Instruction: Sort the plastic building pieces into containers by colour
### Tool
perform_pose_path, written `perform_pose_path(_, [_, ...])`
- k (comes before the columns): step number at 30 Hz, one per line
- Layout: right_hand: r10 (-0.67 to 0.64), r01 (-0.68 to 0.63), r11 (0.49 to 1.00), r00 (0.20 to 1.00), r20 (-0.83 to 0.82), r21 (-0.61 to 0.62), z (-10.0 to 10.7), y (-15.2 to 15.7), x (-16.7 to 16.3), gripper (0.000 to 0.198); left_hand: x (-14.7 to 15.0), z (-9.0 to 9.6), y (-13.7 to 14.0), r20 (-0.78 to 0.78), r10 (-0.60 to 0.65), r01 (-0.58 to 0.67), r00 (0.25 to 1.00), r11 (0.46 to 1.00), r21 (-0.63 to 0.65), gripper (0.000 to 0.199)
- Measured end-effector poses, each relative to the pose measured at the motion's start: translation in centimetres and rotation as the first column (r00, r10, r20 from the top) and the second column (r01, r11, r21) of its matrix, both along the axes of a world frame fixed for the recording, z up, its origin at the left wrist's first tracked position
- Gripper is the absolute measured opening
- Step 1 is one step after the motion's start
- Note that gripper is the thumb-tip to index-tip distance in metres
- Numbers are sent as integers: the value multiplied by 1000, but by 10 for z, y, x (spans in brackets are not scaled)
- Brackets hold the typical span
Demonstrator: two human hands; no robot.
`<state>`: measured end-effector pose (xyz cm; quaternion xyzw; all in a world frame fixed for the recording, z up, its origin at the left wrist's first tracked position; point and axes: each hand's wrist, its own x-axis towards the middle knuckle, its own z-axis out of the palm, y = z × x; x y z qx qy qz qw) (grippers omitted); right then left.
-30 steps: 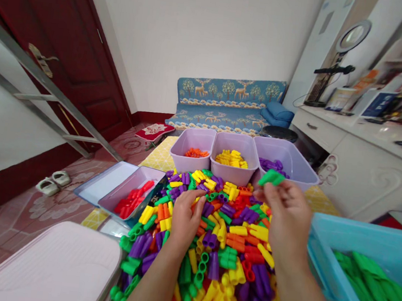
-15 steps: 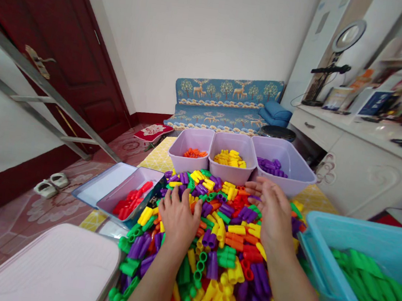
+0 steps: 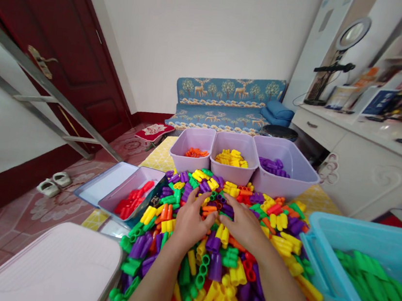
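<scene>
A heap of plastic toy pieces (image 3: 219, 299), tube-shaped and joined in rows, covers the table in front of me in green, purple, yellow, orange and red. My left hand (image 3: 192, 223) rests over the middle of the heap, fingers apart and pointing forward. Close to its right, my right hand (image 3: 246, 225) lies on the pieces with fingers stretched out toward the left. The two thumbs nearly meet. Between the hands sits an orange piece (image 3: 209, 209) among green and purple ones; neither hand visibly grips anything.
Beyond the heap stand lilac bins with orange (image 3: 189, 161), yellow (image 3: 232, 175) and purple pieces (image 3: 274, 167). A bin of red pieces (image 3: 133, 201) is at left, a blue tub (image 3: 325, 244) of green ones at right. A pale lid (image 3: 50, 269) lies front left.
My right hand has come down and left from the heap's right side onto its middle. My left hand has shifted slightly right, so the hands are now close together.
</scene>
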<state>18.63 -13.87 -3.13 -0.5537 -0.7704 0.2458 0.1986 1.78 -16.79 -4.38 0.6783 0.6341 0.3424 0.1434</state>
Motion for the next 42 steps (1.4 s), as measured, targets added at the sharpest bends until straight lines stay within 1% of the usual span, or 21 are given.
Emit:
perform_pose_path(1, [20,-20,1000,1000,-17,6,-1,0,0,65,0,1,-1,19,-22,22,1000,1000,-18,52])
perform_pose_path(3, [58,-57,998,996,-73,16,-4,1,1,64,-2,2,-1,69,-73,74,995,997,-11,52])
perform_pose_path(6, [133,-133,991,970,-202,13,-9,2,1,64,-3,3,-1,184,-210,202,960,977,62,45])
perform_pose_path(8, [178,-181,983,942,-284,18,-9,2,0,66,-2,4,-1,225,-290,273,930,957,103,45])
perform_pose_path(11, [177,-184,983,911,-372,16,-3,2,2,62,1,6,-2,240,-351,330,905,936,122,47])
perform_pose_path(13, [156,-187,982,886,-436,-29,3,3,7,55,2,9,-3,272,-378,354,885,926,133,44])
perform_pose_path(16, [118,-219,965,856,-502,-146,14,3,17,45,3,11,-4,339,-371,342,864,928,144,40])
perform_pose_path(18, [85,-194,962,879,-469,-190,19,2,23,43,4,10,-5,355,-353,325,866,936,137,42])
perform_pose_path(20, [65,-151,971,913,-403,-185,21,0,25,43,4,8,-4,345,-345,320,873,938,129,47])
perform_pose_path(23, [82,-129,983,945,-317,-129,18,-2,20,46,3,4,-2,308,-353,322,883,935,148,52])
perform_pose_path(26, [76,-91,995,968,-238,-51,14,-4,9,40,3,3,-1,292,-384,337,876,920,198,55])
perform_pose_path(30, [8,-9,1000,974,-225,0,14,-2,1,28,5,5,-2,290,-431,374,855,898,230,62])
perform_pose_path(33, [-59,74,996,972,-227,58,17,1,6,19,6,4,-1,274,-417,364,867,904,226,65])
perform_pose_path(35, [-77,100,991,968,-240,88,17,2,10,13,6,0,0,268,-401,347,876,910,226,63])
perform_pose_path(36, [-75,98,992,966,-249,81,17,2,11,14,7,-2,0,279,-398,345,874,912,222,60])
perform_pose_path(37, [-69,87,994,964,-257,61,15,2,12,19,7,-4,1,301,-402,349,865,912,215,57])
perform_pose_path(39, [-49,54,998,968,-247,13,11,2,10,38,7,-8,2,362,-413,363,835,910,201,50])
perform_pose_path(40, [-31,31,1000,973,-229,-1,9,1,9,43,8,-9,2,388,-418,368,822,908,198,48])
perform_pose_path(41, [-6,5,1000,979,-205,-5,7,1,7,43,8,-9,2,403,-422,371,812,906,202,47])
perform_pose_path(42, [13,-14,1000,982,-186,-2,6,2,5,39,8,-9,2,404,-425,369,810,905,212,47])
